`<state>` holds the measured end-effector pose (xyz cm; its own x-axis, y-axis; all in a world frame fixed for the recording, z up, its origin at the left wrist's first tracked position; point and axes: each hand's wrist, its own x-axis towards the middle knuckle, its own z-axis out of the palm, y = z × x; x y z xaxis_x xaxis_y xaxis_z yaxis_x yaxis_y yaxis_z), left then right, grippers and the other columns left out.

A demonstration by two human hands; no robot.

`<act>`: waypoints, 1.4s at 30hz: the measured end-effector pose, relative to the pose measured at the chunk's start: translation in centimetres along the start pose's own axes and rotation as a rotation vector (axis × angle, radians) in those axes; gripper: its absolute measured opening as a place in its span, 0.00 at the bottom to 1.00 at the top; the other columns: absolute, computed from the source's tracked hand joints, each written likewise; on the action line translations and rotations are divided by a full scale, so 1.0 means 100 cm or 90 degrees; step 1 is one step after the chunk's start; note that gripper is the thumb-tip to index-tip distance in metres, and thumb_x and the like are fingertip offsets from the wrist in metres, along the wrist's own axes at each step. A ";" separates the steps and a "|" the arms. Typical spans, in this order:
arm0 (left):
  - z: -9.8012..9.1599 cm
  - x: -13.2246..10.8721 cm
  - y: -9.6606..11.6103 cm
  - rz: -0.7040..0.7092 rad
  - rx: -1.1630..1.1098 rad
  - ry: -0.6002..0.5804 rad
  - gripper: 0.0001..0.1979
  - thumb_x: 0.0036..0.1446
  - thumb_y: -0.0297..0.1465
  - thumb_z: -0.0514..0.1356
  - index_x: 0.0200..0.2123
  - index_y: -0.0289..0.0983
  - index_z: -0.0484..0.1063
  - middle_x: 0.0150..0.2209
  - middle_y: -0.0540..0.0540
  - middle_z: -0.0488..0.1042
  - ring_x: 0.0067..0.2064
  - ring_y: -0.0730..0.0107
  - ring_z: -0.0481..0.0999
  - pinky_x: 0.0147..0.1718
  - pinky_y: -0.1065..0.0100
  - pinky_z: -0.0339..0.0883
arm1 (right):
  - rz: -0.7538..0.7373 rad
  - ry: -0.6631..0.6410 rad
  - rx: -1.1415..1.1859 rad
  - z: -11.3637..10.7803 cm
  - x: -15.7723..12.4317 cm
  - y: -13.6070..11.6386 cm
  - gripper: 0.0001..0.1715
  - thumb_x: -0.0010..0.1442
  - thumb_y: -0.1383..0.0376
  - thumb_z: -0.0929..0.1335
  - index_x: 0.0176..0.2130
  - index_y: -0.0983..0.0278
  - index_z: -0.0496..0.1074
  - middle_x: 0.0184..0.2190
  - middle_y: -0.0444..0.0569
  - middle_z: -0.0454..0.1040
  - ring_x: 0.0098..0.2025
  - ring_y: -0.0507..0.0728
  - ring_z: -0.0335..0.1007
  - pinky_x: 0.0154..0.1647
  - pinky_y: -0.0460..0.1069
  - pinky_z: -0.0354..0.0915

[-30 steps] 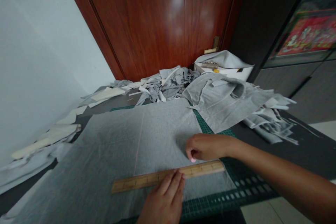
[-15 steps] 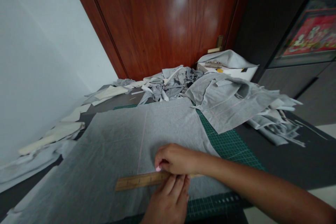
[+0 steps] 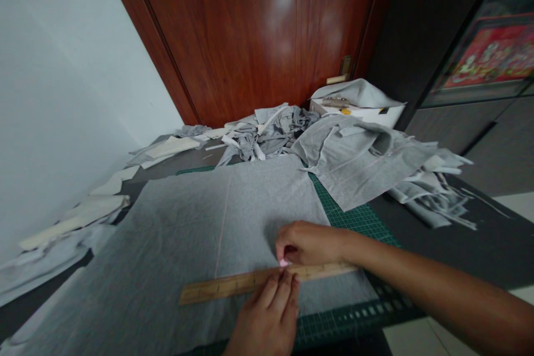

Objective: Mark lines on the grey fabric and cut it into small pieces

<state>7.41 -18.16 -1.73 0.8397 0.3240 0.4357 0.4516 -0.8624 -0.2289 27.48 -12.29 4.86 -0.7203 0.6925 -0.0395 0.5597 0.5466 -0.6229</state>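
Note:
A large grey fabric sheet [image 3: 200,222] lies flat on a green cutting mat [image 3: 354,217], with a thin pink line drawn down it. A wooden ruler [image 3: 221,287] rests across the fabric's near part. My left hand [image 3: 267,317] presses its fingertips down on the ruler's middle. My right hand [image 3: 306,243] is closed around a small pink piece of chalk [image 3: 284,262], its tip at the ruler's far edge, just above my left fingers.
Heaps of grey fabric scraps [image 3: 267,133] and cut pieces [image 3: 367,158] lie at the back and right. A white box [image 3: 359,105] sits by the wooden door [image 3: 258,33]. Cream strips [image 3: 79,214] run along the white wall at left.
My right hand slid left along the ruler's edge with the chalk, then came back right to the ruler's middle. My left hand stayed pressed on the ruler.

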 end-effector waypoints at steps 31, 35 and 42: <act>-0.002 0.008 -0.003 0.020 0.048 0.060 0.18 0.67 0.27 0.45 0.47 0.33 0.74 0.47 0.44 0.77 0.49 0.64 0.75 0.47 0.67 0.71 | 0.275 0.130 -0.216 -0.055 -0.126 0.027 0.15 0.59 0.75 0.61 0.38 0.64 0.74 0.36 0.53 0.73 0.38 0.57 0.69 0.42 0.50 0.61; -0.002 0.008 -0.005 0.024 0.051 0.064 0.19 0.67 0.27 0.43 0.47 0.34 0.73 0.46 0.45 0.78 0.48 0.64 0.75 0.46 0.68 0.71 | 0.253 0.227 -0.189 -0.048 -0.107 0.041 0.15 0.60 0.74 0.60 0.39 0.65 0.74 0.37 0.53 0.73 0.39 0.56 0.69 0.44 0.50 0.62; -0.013 0.021 -0.025 0.019 -0.046 -0.011 0.16 0.67 0.31 0.47 0.52 0.35 0.69 0.45 0.45 0.76 0.44 0.67 0.75 0.42 0.70 0.72 | 0.287 0.429 0.024 -0.044 -0.069 0.086 0.08 0.58 0.68 0.64 0.35 0.66 0.72 0.29 0.47 0.71 0.31 0.53 0.67 0.34 0.47 0.63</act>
<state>7.65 -15.88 0.87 0.8575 0.3043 0.4149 0.4043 -0.8972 -0.1777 39.06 -10.34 3.25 -0.0214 0.9838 0.1781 0.7140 0.1397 -0.6861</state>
